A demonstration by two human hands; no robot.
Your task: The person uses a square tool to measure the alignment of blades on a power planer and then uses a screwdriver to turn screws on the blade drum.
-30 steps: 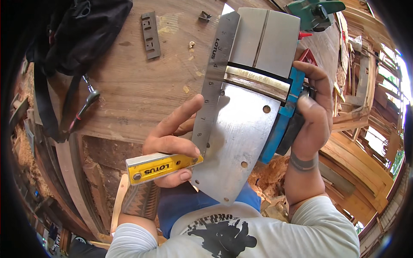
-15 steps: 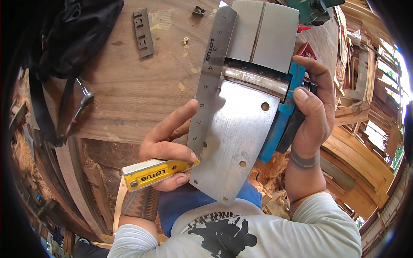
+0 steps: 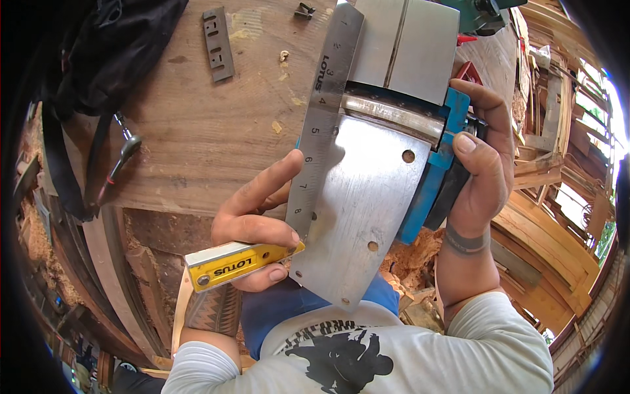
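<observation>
A blue electric hand planer (image 3: 416,205) lies sole up in front of me, its metal sole (image 3: 364,197) facing me and its cutter drum (image 3: 394,119) showing in the gap between the two plates. My left hand (image 3: 256,220) pinches a try square by its yellow handle (image 3: 226,266), thumb below and fingers above. The square's steel blade (image 3: 308,154) runs along the left side of the sole, crossing the drum's left end. My right hand (image 3: 487,164) grips the planer's blue right side near the drum, thumb on top; its other fingers are partly hidden.
On the wooden table (image 3: 197,171) lie a slotted steel planer blade (image 3: 218,44), a small metal clip (image 3: 304,11) and a wood chip (image 3: 283,56). A black bag (image 3: 125,59) and a dark-handled tool (image 3: 125,152) are at left. A green machine (image 3: 484,14) stands far right, beyond stacked boards (image 3: 551,249).
The planer has shifted and turned slightly to the right at its far end, my right hand moving with it. The square's blade has swung slightly right too; my left hand stays nearly still.
</observation>
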